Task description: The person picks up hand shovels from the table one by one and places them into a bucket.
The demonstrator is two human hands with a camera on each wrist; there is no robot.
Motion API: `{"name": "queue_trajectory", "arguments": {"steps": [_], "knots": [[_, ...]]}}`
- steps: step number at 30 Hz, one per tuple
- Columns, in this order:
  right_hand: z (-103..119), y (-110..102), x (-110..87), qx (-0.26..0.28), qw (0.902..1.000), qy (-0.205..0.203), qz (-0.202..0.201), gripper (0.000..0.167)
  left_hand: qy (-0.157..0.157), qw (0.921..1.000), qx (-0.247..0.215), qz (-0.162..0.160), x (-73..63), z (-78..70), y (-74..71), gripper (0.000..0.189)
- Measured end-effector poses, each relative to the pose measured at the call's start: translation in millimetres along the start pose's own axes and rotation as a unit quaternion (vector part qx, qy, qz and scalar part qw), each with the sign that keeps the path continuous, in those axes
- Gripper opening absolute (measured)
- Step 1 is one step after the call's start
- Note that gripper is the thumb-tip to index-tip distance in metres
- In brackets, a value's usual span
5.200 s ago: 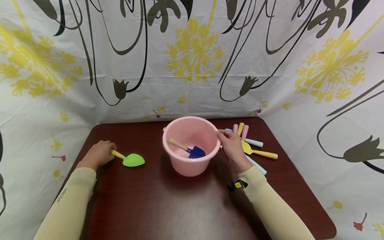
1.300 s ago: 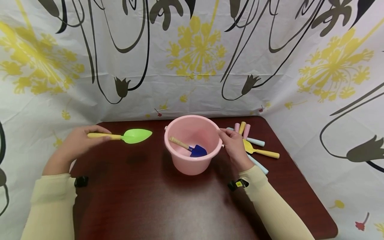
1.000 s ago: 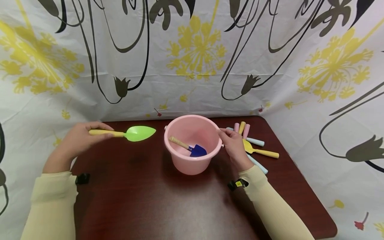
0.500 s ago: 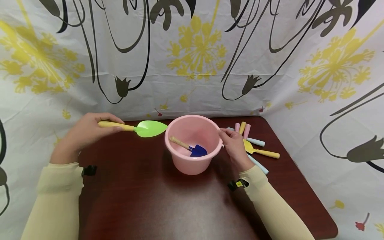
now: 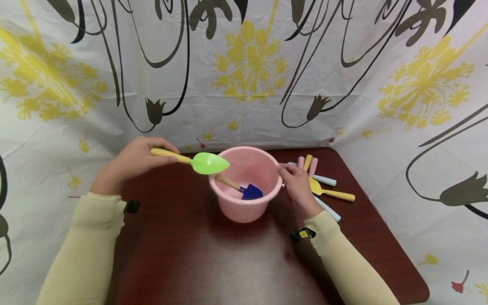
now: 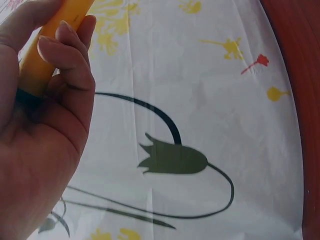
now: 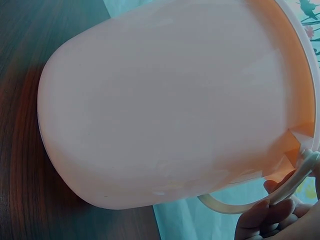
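Note:
My left hand (image 5: 137, 159) grips the yellow handle of a green-bladed toy trowel (image 5: 209, 163), held up in the air. The blade's tip overlaps the left rim of a pink bucket (image 5: 242, 211) in the head view. In the left wrist view, fingers curl round the yellow handle (image 6: 37, 60). Inside the bucket lies a small shovel with a blue blade (image 5: 252, 192) and a wooden handle (image 5: 227, 181). My right hand (image 5: 298, 186) pinches the bucket's right rim. The right wrist view shows the bucket's side (image 7: 165, 105) and its white carrying handle (image 7: 230, 206) by the fingers.
Right of the bucket lies a pile of several tools: a yellow trowel (image 5: 335, 195), pale blue handles (image 5: 325, 181) and pink handles (image 5: 313, 167). They rest on the dark red table (image 5: 244, 262). A white patterned sheet (image 5: 244, 123) surrounds the table's back and sides.
My left hand has lifted the green trowel off the table's left side and carried it right and up to the bucket's left rim. My right hand and the bucket have stayed in place.

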State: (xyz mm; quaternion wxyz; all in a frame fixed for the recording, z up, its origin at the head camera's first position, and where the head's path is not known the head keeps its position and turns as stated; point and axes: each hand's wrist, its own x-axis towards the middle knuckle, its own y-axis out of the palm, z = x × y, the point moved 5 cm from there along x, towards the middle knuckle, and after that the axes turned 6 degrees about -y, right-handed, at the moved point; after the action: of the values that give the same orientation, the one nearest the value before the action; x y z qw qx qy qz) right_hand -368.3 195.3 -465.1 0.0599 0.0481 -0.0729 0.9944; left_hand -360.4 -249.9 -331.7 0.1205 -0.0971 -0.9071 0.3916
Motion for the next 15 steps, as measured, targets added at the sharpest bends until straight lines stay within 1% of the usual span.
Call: {"name": "queue_trajectory", "arguments": {"steps": [4, 8, 12, 15], "knots": [[-0.4, -0.3, 0.0, 0.004, 1.0, 0.002, -0.001, 0.046, 0.011, 0.9998, -0.003, 0.015, 10.6, -9.8, 7.1, 0.013], [-0.4, -0.4, -0.1, 0.005, 1.0, 0.003, 0.003, 0.048, 0.031, 0.999, 0.004, 0.032, 21.3, -18.3, 15.6, 0.014], [-0.2, -0.1, -0.4, 0.008, 0.9999, 0.006, 0.004, 0.048, 0.05, 0.9972, 0.02, 0.053, 32.9, -25.0, 27.5, 0.015], [0.1, 0.1, 0.1, 0.008, 0.9999, 0.004, 0.004, 0.048, 0.059, 0.9954, 0.027, 0.071, 40.8, -29.3, 38.2, 0.015]]}}
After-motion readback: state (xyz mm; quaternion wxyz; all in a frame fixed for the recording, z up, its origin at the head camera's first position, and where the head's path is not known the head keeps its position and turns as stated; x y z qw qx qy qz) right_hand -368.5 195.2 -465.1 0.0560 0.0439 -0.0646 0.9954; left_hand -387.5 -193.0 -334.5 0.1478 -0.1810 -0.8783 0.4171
